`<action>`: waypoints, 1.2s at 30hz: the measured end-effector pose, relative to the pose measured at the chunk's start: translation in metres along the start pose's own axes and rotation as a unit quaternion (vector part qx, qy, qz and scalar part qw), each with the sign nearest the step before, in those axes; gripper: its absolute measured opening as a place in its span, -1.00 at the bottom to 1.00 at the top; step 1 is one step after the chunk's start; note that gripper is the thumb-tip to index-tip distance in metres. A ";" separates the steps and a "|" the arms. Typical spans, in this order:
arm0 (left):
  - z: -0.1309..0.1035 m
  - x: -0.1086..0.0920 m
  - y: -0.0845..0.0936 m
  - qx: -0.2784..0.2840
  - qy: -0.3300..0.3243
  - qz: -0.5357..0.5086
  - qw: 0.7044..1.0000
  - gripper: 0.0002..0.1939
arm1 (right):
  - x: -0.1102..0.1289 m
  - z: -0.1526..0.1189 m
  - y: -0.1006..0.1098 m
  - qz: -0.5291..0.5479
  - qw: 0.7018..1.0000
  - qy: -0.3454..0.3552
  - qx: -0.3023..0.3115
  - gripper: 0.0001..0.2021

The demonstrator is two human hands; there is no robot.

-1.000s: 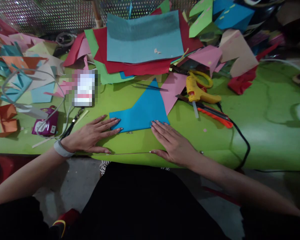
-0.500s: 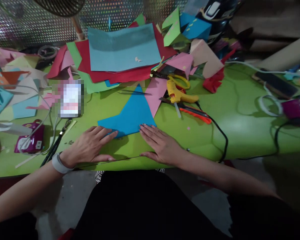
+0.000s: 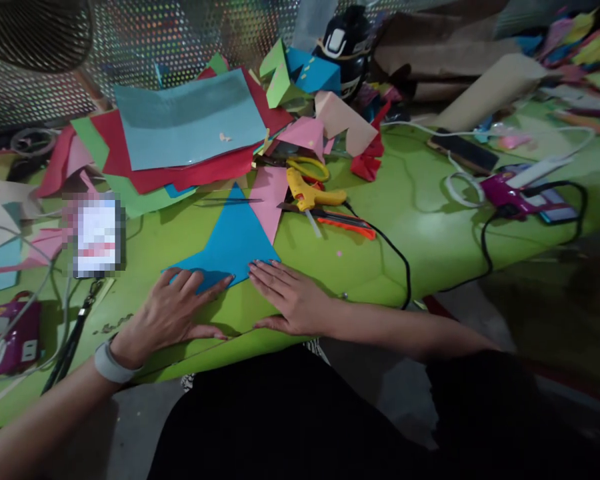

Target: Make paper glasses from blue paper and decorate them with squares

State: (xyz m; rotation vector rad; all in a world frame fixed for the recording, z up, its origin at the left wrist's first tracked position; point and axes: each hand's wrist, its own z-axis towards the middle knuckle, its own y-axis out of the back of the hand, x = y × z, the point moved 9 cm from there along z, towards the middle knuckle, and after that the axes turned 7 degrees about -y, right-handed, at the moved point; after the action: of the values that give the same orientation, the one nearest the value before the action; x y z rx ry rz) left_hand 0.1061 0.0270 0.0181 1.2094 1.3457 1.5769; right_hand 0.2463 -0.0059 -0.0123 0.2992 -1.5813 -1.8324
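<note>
A folded sheet of blue paper [image 3: 237,237] lies flat on the green table, one point directed away from me. My left hand [image 3: 177,307] rests on its lower left edge with the fingers stretched and the thumb apart. On the lower right edge my right hand [image 3: 293,297] lies flat, fingers together and extended, thumb pointing left. Beyond the right hand are a yellow glue gun [image 3: 310,191] and an orange-handled cutter [image 3: 347,225]. A piece of pink paper [image 3: 270,200] sits against the blue paper's right side.
Behind the blue paper is a stack with a light blue sheet [image 3: 190,123] on top. A phone with a blurred screen [image 3: 97,237] lies at the left. Purple power sockets [image 3: 510,193] with cables stand at the right. A fan [image 3: 35,33] is at the back left.
My view has turned to the right, so everything sits further left in the picture. Both hands stay on the blue paper, and the left hand's fingers are slightly more bent.
</note>
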 end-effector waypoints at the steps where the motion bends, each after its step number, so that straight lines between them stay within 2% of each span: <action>1: 0.000 0.000 0.000 -0.002 -0.001 0.004 1.000 -0.06 | 0.000 0.000 0.000 -0.003 1.000 0.001 -0.005 -0.18; 6: 0.002 0.000 0.000 -0.005 -0.005 -0.003 1.000 -0.06 | 0.002 -0.001 0.003 -0.024 0.999 0.002 -0.024 -0.17; 11: 0.002 -0.001 0.001 -0.043 -0.013 -0.044 0.998 -0.02 | 0.003 -0.001 0.004 -0.036 0.999 0.004 -0.036 -0.16; 14: 0.000 -0.004 -0.008 -0.027 -0.024 -0.090 0.995 0.04 | 0.004 -0.001 0.004 -0.033 0.999 0.004 -0.035 -0.16; 22: -0.007 -0.005 -0.024 -0.002 -0.016 -0.143 0.990 0.05 | 0.004 -0.001 0.010 -0.050 0.997 -0.002 -0.058 -0.14; 28: -0.006 -0.004 -0.025 0.001 0.002 -0.165 0.986 0.01 | -0.010 -0.017 0.017 -0.102 0.992 -0.049 -0.047 -0.19; 31: -0.006 -0.005 -0.025 0.002 0.005 -0.169 0.986 0.01 | -0.025 -0.021 0.031 -0.121 0.988 -0.088 -0.046 -0.24; 34: -0.005 -0.004 -0.025 0.007 0.011 -0.176 0.984 0.00 | -0.029 -0.008 0.048 -0.115 0.984 -0.119 -0.072 -0.39; 36: -0.005 -0.004 -0.026 0.014 0.015 -0.180 0.983 0.00 | -0.025 0.012 0.048 -0.095 0.985 -0.122 -0.073 -0.45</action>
State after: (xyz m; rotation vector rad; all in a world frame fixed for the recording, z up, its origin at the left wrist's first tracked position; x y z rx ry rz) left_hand 0.1016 0.0267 -0.0086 0.8982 1.5130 1.3248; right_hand 0.2745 0.0177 0.0291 0.1663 -1.6143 -2.1906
